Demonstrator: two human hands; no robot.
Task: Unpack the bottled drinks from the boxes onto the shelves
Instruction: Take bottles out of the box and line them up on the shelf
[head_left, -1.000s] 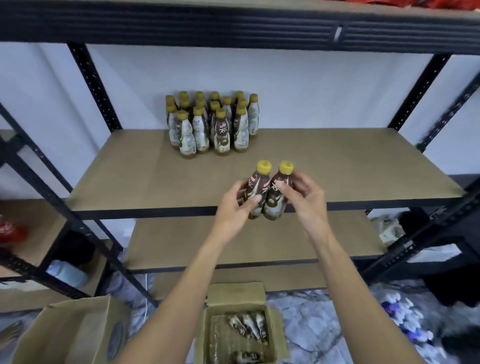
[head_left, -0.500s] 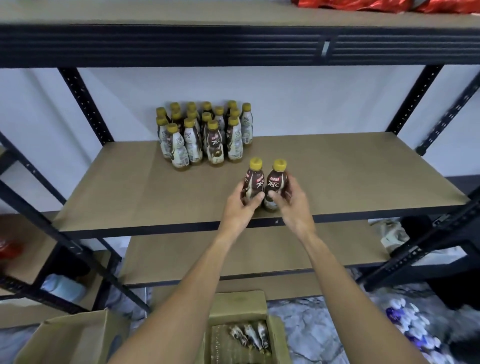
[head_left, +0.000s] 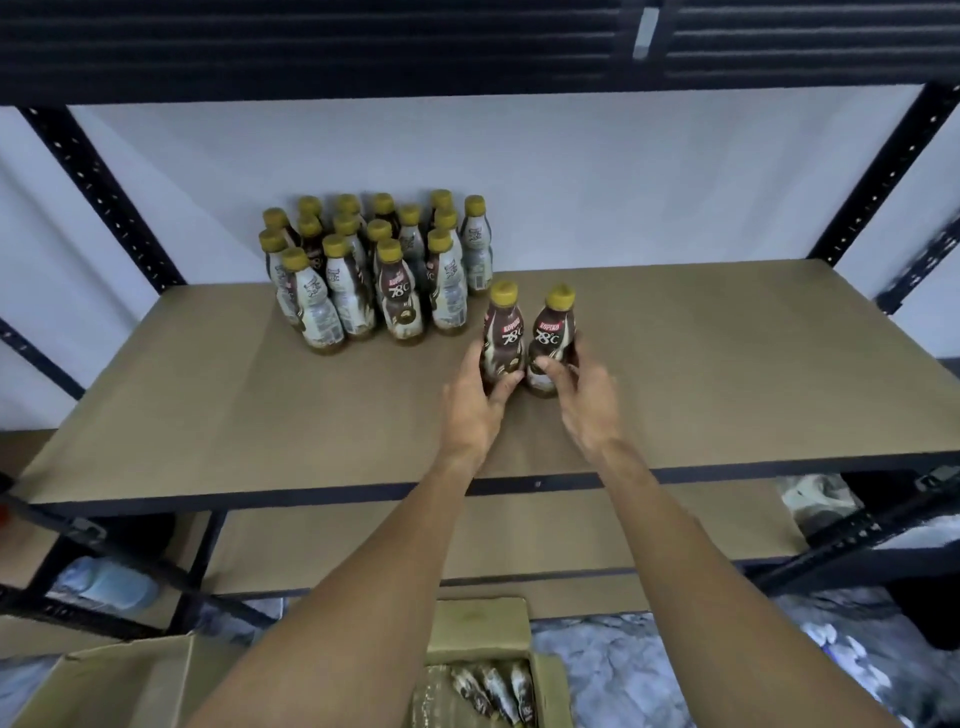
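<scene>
Two brown coffee bottles with yellow caps stand upright side by side on the tan shelf board (head_left: 727, 364). My left hand (head_left: 475, 400) grips the left bottle (head_left: 503, 332) low on its body. My right hand (head_left: 584, 402) grips the right bottle (head_left: 553, 338) the same way. Just behind and to the left, a cluster of several like bottles (head_left: 374, 270) stands against the white wall. Below, an open cardboard box (head_left: 478, 629) holds more bottles (head_left: 493, 693) lying on their sides.
A second open cardboard box (head_left: 119, 686) sits at the lower left. Black perforated uprights (head_left: 104, 197) frame the shelf, with a dark beam (head_left: 467, 47) overhead. A lower shelf board (head_left: 519, 540) lies beneath. Packaged goods lie on the floor at right (head_left: 852, 654).
Both hands have carried the two bottles forward over the shelf's front edge and deeper in, toward the cluster. The bottles now stand upright near the group's right side.
</scene>
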